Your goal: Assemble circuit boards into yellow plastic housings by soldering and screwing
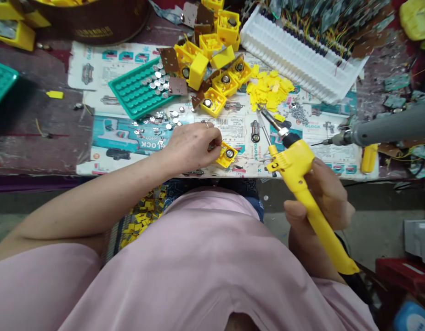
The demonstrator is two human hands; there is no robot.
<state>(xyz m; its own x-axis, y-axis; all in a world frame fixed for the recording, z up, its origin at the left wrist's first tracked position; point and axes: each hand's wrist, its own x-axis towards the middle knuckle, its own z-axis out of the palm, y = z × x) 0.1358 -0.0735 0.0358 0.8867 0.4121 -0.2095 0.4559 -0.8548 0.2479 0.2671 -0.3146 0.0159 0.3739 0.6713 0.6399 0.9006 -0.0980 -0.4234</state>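
Head view, bench: a dark red bench point(57, 151) is carrying a printed sheet point(84, 158), with most of the parts lying on it.
Left hand: the left hand point(195, 142) is reaching over the sheet's near edge, a ring showing on one finger.
Left grip: thumb and forefinger are curling in close at the box's left edge; cannot tell whether they are clamping it.
Small box: the small yellow box point(227, 159) is lying near the sheet's front edge, its open side facing up and showing a round metal part point(229, 153).
Right hand: the right hand point(327, 197) is holding up the yellow soldering iron point(310, 202).
Right grip: fingers and thumb are clamping on the iron's handle.
Iron: it is slanting, metal tip pointing at the near edge of the yellow tabs point(267, 89).
Tray: a green tray point(129, 92) is holding silver discs point(160, 80); more discs are lying loose just beside it.
Box cluster: larger yellow boxes point(198, 69) are sitting beyond the left hand, brown boards leaning among them.
Rack: a white rack point(281, 50) is standing beyond the tabs, wires and circuit boards heaping behind it.
Screwdriver: a gray power screwdriver point(388, 124) is pointing inward from the right.
Screws: a small metal pile point(298, 112) is lying beside the tabs.
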